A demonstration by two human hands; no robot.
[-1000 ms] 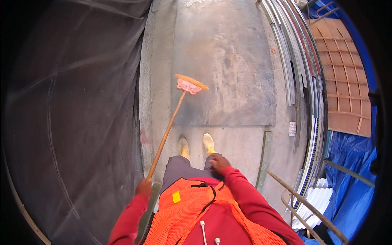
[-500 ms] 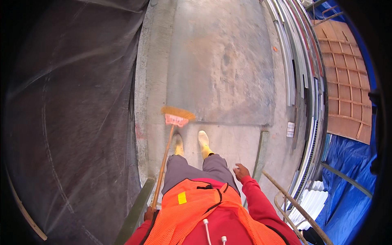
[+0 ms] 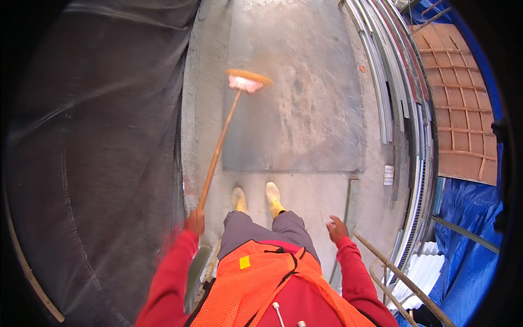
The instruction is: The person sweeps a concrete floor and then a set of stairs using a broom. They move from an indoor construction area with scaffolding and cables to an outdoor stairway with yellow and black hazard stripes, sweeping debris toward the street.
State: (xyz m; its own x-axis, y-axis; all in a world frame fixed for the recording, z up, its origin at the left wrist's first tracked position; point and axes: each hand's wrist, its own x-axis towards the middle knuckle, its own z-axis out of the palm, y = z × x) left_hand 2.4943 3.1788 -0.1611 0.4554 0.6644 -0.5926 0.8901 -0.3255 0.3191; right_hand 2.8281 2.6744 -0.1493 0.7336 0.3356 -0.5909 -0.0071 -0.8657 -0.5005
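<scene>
My left hand point(image 3: 195, 222) is closed around the end of a long wooden handle. That handle belongs to a broom point(image 3: 222, 143), which stretches forward and slightly right from my fist. Its pinkish-white head with orange-tan bristles point(image 3: 246, 81) is blurred over the grey floor panel point(image 3: 327, 131); whether the bristles touch the panel I cannot tell. Out to my right side, my right hand point(image 3: 337, 229) hangs with loosely bent fingers apart and holds nothing visible. Below the panel's near edge stand my yellow boots point(image 3: 274, 197).
A dark sheet point(image 3: 109, 163) covers the left side. Long metal profiles point(image 3: 406, 114) lie along the right, beside a small whitish packet point(image 3: 388, 175). Near my right arm is a rusty tubular frame point(image 3: 406, 278). Beyond are a ribbed wooden panel point(image 3: 460, 103) and blue tarpaulin point(image 3: 468, 223).
My left hand has come forward from beside my hip, pushing the broom head farther out over the floor panel. My right hand has shifted slightly to the right.
</scene>
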